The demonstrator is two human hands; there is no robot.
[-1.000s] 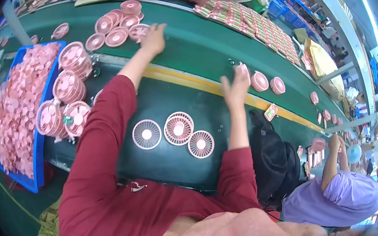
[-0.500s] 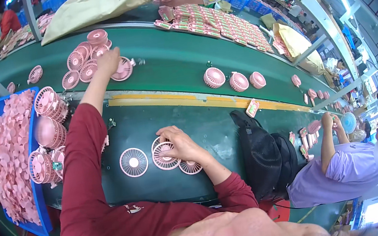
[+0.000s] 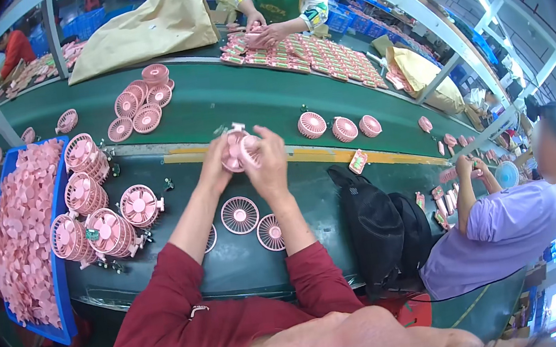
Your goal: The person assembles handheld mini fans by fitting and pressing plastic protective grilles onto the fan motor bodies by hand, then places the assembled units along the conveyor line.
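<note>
Over the near edge of the conveyor belt, my left hand [image 3: 216,166] grips a pink fan head [image 3: 233,148]. Close against it, my right hand [image 3: 270,164] holds a round pink grille [image 3: 250,152], tilted toward the fan. Fingers hide part of both pieces, so I cannot tell whether they are joined. Below my hands a spoked pink grille [image 3: 240,215] lies flat on the dark green bench. Another grille [image 3: 271,232] lies by my right forearm. My left forearm partly covers a third grille [image 3: 210,238].
At left stand stacked open fan housings [image 3: 112,232] beside a blue tray [image 3: 62,283] of pink blades. The green belt [image 3: 241,101] carries pink fan heads [image 3: 147,118]. A black bag [image 3: 379,230] rests at right. Co-workers sit at right and stand across the belt.
My left hand has come back from the belt with a fan head. My right hand has lifted a grille off the bench, and both hands have met in front of me.
</note>
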